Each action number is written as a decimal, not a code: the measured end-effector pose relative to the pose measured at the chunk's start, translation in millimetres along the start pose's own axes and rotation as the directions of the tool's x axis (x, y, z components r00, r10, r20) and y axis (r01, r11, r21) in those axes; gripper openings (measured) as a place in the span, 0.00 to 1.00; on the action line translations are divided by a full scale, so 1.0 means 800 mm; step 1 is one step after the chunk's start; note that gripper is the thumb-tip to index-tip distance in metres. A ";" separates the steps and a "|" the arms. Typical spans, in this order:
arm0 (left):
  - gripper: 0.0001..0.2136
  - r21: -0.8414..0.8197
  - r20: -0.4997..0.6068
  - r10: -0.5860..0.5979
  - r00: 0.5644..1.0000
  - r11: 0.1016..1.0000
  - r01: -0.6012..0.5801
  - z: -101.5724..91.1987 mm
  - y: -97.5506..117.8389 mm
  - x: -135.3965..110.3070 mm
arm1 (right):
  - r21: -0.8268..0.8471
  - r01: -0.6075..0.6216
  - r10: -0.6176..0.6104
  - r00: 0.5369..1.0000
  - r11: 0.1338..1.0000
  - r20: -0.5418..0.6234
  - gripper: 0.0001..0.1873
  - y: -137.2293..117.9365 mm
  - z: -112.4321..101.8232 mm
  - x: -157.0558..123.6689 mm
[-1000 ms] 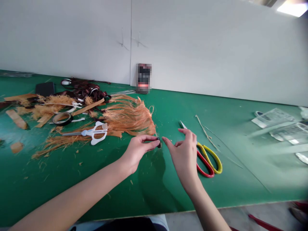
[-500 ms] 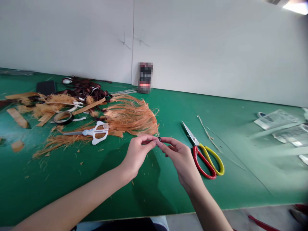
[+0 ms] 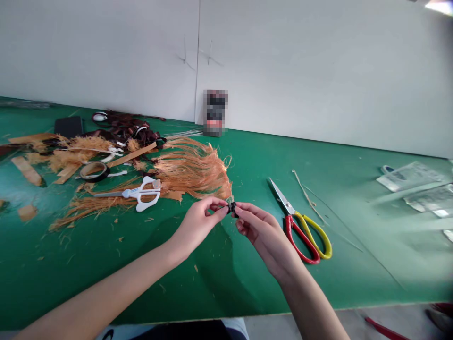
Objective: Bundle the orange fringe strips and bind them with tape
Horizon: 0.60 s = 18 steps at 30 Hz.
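Both hands meet at lower centre of the frame: our right hand [image 3: 265, 236] has closed in to join our left hand [image 3: 196, 225], together pinching a small black piece [image 3: 232, 208] at the narrow end of the orange fibre bundle [image 3: 191, 172], just left of the red-and-yellow-handled steel scissors [image 3: 290, 231].

Wall [image 3: 300, 71]: white panels, one vertical seam
Counter [image 3: 354, 278]: green top
Floor [image 3: 311, 321]: pale grey
Light [image 3: 440, 5]: bright glare, top right corner
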<state>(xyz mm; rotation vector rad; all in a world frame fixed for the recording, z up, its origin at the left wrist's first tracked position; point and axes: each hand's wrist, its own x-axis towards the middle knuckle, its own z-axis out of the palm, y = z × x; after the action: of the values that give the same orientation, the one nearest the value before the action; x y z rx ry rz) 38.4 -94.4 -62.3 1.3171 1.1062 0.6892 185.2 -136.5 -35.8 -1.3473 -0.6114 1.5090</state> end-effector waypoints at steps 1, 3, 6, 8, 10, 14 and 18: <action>0.12 0.013 -0.010 -0.009 1.000 1.000 0.009 -0.004 0.002 -0.001 | 0.005 -0.002 0.002 1.000 1.000 -0.004 0.14 0.001 0.000 0.000; 0.12 0.041 0.001 -0.032 0.999 0.999 0.032 -0.011 0.007 -0.002 | -0.001 0.004 -0.004 1.000 1.000 -0.013 0.14 0.002 -0.001 0.000; 0.12 0.053 0.032 -0.051 0.998 0.997 0.049 -0.021 0.015 -0.004 | -0.028 0.046 -0.047 0.998 0.999 -0.030 0.14 0.006 0.001 0.001; 0.11 0.069 0.041 -0.052 0.998 0.996 0.049 -0.026 0.018 -0.004 | -0.038 0.075 -0.076 0.996 0.996 -0.039 0.13 0.007 0.002 0.002; 0.10 0.110 0.039 -0.045 0.998 0.993 0.041 -0.030 0.020 -0.003 | -0.044 0.085 -0.087 0.995 0.995 -0.049 0.13 0.009 0.003 0.003; 0.13 0.229 0.031 -0.061 0.998 0.972 0.052 -0.037 0.024 -0.001 | -0.084 0.104 -0.111 0.990 0.991 -0.086 0.12 0.011 0.004 0.003; 0.13 0.196 0.010 -0.138 0.990 0.971 0.133 -0.040 0.028 0.001 | -0.187 0.148 -0.172 0.978 0.971 -0.115 0.10 0.017 0.006 0.003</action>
<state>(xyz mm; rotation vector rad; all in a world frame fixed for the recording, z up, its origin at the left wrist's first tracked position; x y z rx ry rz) 13.5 -76.9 -37.9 1.3960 1.2567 0.4714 176.8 -138.5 -47.3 -1.4820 -0.7672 1.2492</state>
